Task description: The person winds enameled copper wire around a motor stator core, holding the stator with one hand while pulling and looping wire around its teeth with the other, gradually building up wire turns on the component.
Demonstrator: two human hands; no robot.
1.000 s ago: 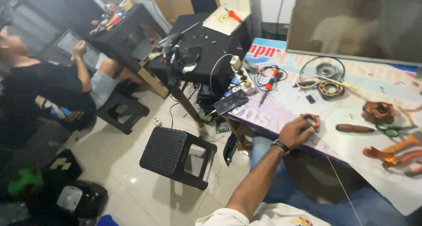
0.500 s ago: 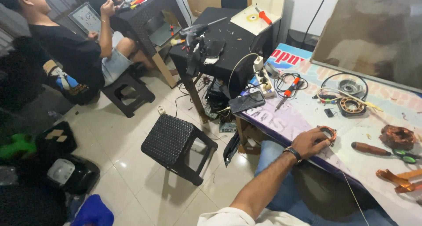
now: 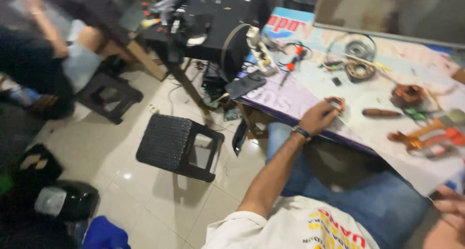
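The left hand [image 3: 319, 117] has its grip closed on a small orange ring [image 3: 335, 103] at the near edge of the tabletop [image 3: 368, 96], fingers curled over it; a dark band [image 3: 301, 132] circles the wrist; the right hand [image 3: 450, 210] shows only at the lower right corner, blurred, so its grip cannot be told; just beyond the ring lies a brown-handled tool [image 3: 381, 113]; farther right, orange pliers [image 3: 426, 135]; a black stool [image 3: 177, 145] stands on the tiled floor.
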